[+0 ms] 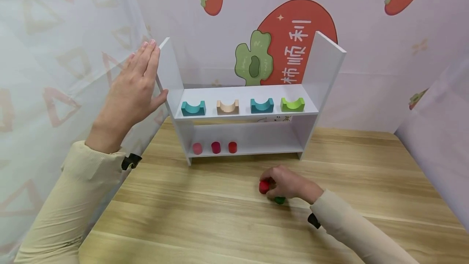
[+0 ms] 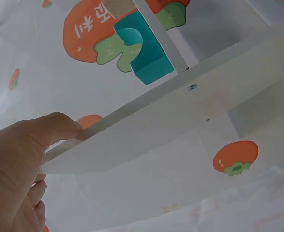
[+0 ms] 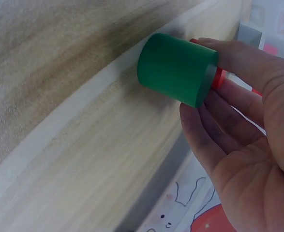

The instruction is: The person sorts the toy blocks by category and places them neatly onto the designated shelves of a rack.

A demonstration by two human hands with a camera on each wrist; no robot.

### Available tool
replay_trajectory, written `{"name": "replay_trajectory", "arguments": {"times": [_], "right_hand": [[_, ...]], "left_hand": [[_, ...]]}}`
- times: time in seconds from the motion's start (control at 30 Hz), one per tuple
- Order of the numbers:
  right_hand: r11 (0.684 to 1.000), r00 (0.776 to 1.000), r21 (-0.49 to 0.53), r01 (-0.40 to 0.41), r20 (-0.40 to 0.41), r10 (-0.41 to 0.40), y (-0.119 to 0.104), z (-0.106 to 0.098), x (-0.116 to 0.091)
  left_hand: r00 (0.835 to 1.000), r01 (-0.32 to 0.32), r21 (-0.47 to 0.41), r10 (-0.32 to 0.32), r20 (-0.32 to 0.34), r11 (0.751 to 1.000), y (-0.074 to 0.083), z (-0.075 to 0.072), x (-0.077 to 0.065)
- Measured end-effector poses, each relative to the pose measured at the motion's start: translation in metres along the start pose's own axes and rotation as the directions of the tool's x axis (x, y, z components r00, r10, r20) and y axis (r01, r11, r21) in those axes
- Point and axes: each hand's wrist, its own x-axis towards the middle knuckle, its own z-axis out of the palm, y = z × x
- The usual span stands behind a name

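In the head view my left hand (image 1: pixel 133 80) holds the upper left side panel of a white shelf unit (image 1: pixel 249 93). Its thumb (image 2: pixel 59 128) lies at the panel's edge in the left wrist view, the fingers on the outer side. Just in front of the unit, my right hand (image 1: pixel 287 182) reaches down to the tabletop and pinches a red cylinder (image 1: pixel 264 187) between thumb and fingers. A green cylinder (image 3: pixel 173 70) stands beside those fingers, largely covering the red one in the right wrist view. Whether the red cylinder touches the table is hidden.
Along the upper shelf stand notched blocks: two teal (image 1: pixel 193 109), one beige (image 1: pixel 227 107) and one lime green (image 1: pixel 292 104). Pink (image 1: pixel 197 148), crimson (image 1: pixel 216 147) and red (image 1: pixel 232 147) cylinders line the lower shelf's left part. Patterned cloth (image 1: pixel 366 72) hangs behind the wooden table (image 1: pixel 176 219).
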Motion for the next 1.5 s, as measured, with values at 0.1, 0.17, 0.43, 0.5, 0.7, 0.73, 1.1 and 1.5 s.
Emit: {"name": "replay_trajectory", "arguments": {"times": [0.1,0.17,0.43,0.5,0.7,0.73,1.1,1.5], "right_hand": [[1.0,1.0,-0.011,0.02,-0.016,-0.021,0.001,0.002,0.001],[0.999,0.999,-0.023,0.034,-0.026,-0.035,0.002,0.003,0.002],[0.999,0.999,-0.032,0.027,-0.026,-0.028,-0.001,0.002,0.003],[1.0,1.0,-0.022,0.015,-0.016,-0.015,-0.001,0.001,0.004],[1.0,1.0,0.018,-0.021,-0.003,0.021,-0.004,-0.009,0.007],[1.0,1.0,0.02,-0.022,-0.005,0.022,-0.005,-0.012,0.007],[0.999,0.998,-0.044,0.028,-0.063,-0.031,-0.013,-0.042,0.023],[0.996,0.995,-0.074,-0.05,-0.095,0.043,-0.026,-0.064,0.054]], "left_hand": [[1.0,0.003,-0.006,-0.003,-0.002,1.0,0.0,0.0,0.0],[1.0,0.005,-0.008,-0.005,0.0,1.0,0.0,0.0,0.0],[1.0,0.004,-0.008,-0.004,0.01,1.0,0.0,0.0,0.0],[1.0,0.001,-0.006,-0.001,0.009,1.0,0.0,0.0,0.0],[1.0,-0.007,-0.004,0.007,0.006,1.0,0.0,0.0,0.0],[1.0,-0.007,-0.005,0.007,0.006,1.0,0.0,0.0,0.0],[1.0,-0.01,0.006,0.01,0.01,1.0,-0.001,-0.001,0.0],[1.0,-0.029,0.013,0.029,-0.004,1.0,-0.001,-0.001,-0.001]]}}
